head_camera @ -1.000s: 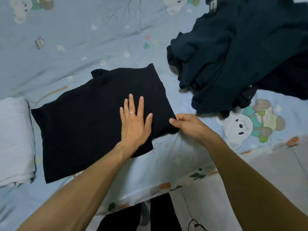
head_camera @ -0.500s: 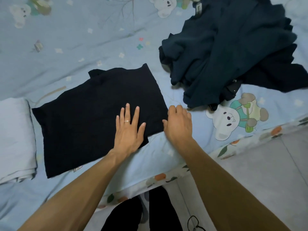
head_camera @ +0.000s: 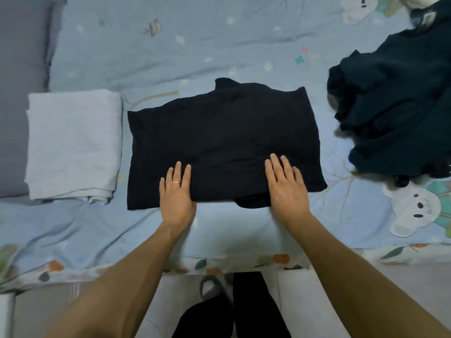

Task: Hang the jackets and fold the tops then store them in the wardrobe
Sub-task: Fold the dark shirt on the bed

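Head view: black top point(head_camera: 224, 142) lies folded on the bed point(head_camera: 195, 45). Left hand point(head_camera: 176, 191) and right hand point(head_camera: 286, 189) press flat on its near edge, fingers straight, gripping nothing. Pale folded top point(head_camera: 73, 145) looks done; dark pile point(head_camera: 395, 113) awaits, and nothing looks stored yet.

Dim, cool indoor light, soft and even across the bed point(head_camera: 219, 45).
The black top point(head_camera: 224, 142) is losing nearly all fold detail to darkness, and the dark pile point(head_camera: 400, 113) at the right is smearing with motion blur. Soft shadows are falling under both forearms near the bed edge. Wide-angle distortion is bending the far corners, and the whole frame is looking slightly soft and grainy.
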`<state>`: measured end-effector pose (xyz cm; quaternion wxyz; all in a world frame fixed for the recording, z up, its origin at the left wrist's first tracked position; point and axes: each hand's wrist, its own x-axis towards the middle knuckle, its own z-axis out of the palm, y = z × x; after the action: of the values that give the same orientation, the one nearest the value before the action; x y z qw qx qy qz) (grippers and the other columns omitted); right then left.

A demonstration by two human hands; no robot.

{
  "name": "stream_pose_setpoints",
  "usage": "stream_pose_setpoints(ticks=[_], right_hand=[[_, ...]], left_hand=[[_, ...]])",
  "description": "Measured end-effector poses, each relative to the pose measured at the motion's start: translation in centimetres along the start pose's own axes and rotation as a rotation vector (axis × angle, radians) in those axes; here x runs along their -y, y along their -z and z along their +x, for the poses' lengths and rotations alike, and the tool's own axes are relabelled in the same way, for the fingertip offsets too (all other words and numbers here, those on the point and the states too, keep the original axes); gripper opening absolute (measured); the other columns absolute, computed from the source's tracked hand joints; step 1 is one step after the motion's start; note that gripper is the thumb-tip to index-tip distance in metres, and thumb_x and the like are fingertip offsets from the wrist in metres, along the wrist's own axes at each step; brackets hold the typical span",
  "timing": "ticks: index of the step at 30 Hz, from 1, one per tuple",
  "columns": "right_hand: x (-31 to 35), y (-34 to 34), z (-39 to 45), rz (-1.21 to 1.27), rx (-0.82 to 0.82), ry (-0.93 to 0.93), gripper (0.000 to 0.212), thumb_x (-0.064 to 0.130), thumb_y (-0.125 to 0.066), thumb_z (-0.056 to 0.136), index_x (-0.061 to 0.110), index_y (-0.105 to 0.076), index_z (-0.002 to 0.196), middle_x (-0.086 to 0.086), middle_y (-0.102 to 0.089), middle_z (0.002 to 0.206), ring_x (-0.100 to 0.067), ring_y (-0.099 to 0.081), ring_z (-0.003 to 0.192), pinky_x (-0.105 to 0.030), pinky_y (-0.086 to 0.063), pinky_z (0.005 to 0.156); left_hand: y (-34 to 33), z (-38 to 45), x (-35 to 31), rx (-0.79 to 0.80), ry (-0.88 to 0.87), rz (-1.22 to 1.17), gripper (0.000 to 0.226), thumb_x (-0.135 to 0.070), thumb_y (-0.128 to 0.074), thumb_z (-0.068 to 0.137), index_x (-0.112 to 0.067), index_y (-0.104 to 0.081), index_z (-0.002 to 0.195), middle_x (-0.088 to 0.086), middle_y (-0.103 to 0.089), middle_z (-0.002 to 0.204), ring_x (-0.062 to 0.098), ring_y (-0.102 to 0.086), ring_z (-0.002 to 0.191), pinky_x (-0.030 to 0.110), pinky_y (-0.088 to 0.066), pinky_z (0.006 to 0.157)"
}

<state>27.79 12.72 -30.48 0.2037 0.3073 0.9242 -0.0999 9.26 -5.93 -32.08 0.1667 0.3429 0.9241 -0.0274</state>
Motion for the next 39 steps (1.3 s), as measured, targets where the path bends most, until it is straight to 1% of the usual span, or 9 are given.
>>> stream_pose_setpoints(ticks=[8, 11, 15, 18, 21, 23, 26, 33, 39], right_hand=[[1.0, 0.5, 0.9, -0.100, 0.016, -0.022, 0.060, 0.011, -0.030, 0.103, 0.002, -0.003, 0.155, -0.017, -0.001, 0.164, -0.036, -0.005, 0.151, -0.051, -0.022, 0.117], [1.7, 0.2, 0.9, -0.050, -0.011, -0.047, 0.058, 0.010, -0.033, 0.100, 0.000, -0.014, 0.154, -0.019, -0.011, 0.163, -0.039, -0.011, 0.150, -0.054, -0.023, 0.115], [3.1, -0.7, 0.5, 0.033, -0.102, -0.044, 0.054, 0.004, -0.056, 0.087, -0.005, -0.047, 0.139, -0.026, -0.043, 0.148, -0.043, -0.040, 0.137, -0.060, -0.040, 0.103], [2.9, -0.5, 0.1, 0.047, -0.092, -0.055, 0.053, 0.002, -0.046, 0.092, -0.001, -0.040, 0.145, -0.023, -0.035, 0.154, -0.039, -0.032, 0.143, -0.057, -0.033, 0.109], [2.4, -0.4, 0.1, 0.050, -0.097, -0.073, 0.053, 0.006, -0.050, 0.093, -0.002, -0.041, 0.144, -0.022, -0.036, 0.153, -0.038, -0.032, 0.143, -0.057, -0.036, 0.108], [3.0, -0.4, 0.4, 0.091, -0.109, -0.105, 0.053, 0.016, -0.060, 0.089, -0.004, -0.050, 0.137, -0.025, -0.046, 0.146, -0.040, -0.041, 0.138, -0.056, -0.043, 0.100], [4.1, -0.2, 1.0, 0.178, -0.166, -0.148, 0.043, 0.023, -0.066, 0.086, -0.007, -0.062, 0.117, -0.026, -0.060, 0.130, -0.043, -0.054, 0.124, -0.052, -0.055, 0.077], [3.1, 1.0, 1.1, 0.123, -0.185, -0.095, 0.022, -0.012, -0.052, 0.075, 0.000, -0.063, 0.090, -0.013, -0.065, 0.094, -0.035, -0.062, 0.097, -0.033, -0.040, 0.051], [4.5, 7.7, -3.9, 0.025, -0.034, -0.175, 0.028, -0.001, -0.046, 0.088, 0.009, -0.064, 0.107, -0.009, -0.062, 0.107, -0.029, -0.059, 0.100, -0.034, -0.042, 0.069]], left_hand=[[1.2, -0.7, 4.1, 0.063, -0.110, -0.531, 0.080, -0.036, -0.054, 0.074, -0.019, -0.040, 0.150, 0.001, -0.027, 0.161, 0.020, -0.020, 0.150, 0.040, -0.015, 0.123], [0.5, -0.8, 5.1, 0.045, -0.212, -0.366, 0.082, -0.044, -0.051, 0.075, -0.020, -0.037, 0.152, 0.001, -0.025, 0.161, 0.020, -0.019, 0.150, 0.036, -0.011, 0.123], [-1.4, -1.6, 5.0, -0.113, -0.139, -0.213, 0.074, -0.011, -0.056, 0.076, -0.011, -0.041, 0.149, 0.011, -0.032, 0.158, 0.030, -0.027, 0.147, 0.045, -0.017, 0.122], [-1.2, -1.6, 5.2, -0.134, -0.035, -0.258, 0.073, 0.005, -0.059, 0.074, -0.007, -0.046, 0.145, 0.011, -0.037, 0.156, 0.031, -0.031, 0.145, 0.045, -0.023, 0.121], [-0.6, -2.3, 5.3, -0.070, -0.091, -0.340, 0.071, -0.015, -0.058, 0.077, -0.011, -0.044, 0.147, 0.006, -0.034, 0.157, 0.027, -0.027, 0.147, 0.045, -0.020, 0.122], [-0.2, -2.6, 5.5, -0.046, -0.119, -0.347, 0.071, -0.031, -0.059, 0.080, -0.013, -0.044, 0.147, 0.006, -0.037, 0.156, 0.026, -0.029, 0.146, 0.045, -0.020, 0.122], [-0.5, -1.9, 6.0, -0.118, -0.086, -0.287, 0.061, -0.012, -0.061, 0.084, -0.008, -0.049, 0.144, 0.010, -0.046, 0.150, 0.030, -0.040, 0.140, 0.043, -0.029, 0.118], [1.3, -0.9, 5.0, -0.088, 0.058, -0.242, 0.054, 0.004, -0.053, 0.086, -0.014, -0.058, 0.137, 0.006, -0.057, 0.141, 0.030, -0.054, 0.128, 0.042, -0.047, 0.099], [8.0, -5.6, 4.8, 0.000, 0.050, -0.144, 0.049, 0.002, -0.048, 0.082, -0.014, -0.062, 0.127, 0.010, -0.065, 0.121, 0.035, -0.063, 0.097, 0.041, -0.050, 0.077]])
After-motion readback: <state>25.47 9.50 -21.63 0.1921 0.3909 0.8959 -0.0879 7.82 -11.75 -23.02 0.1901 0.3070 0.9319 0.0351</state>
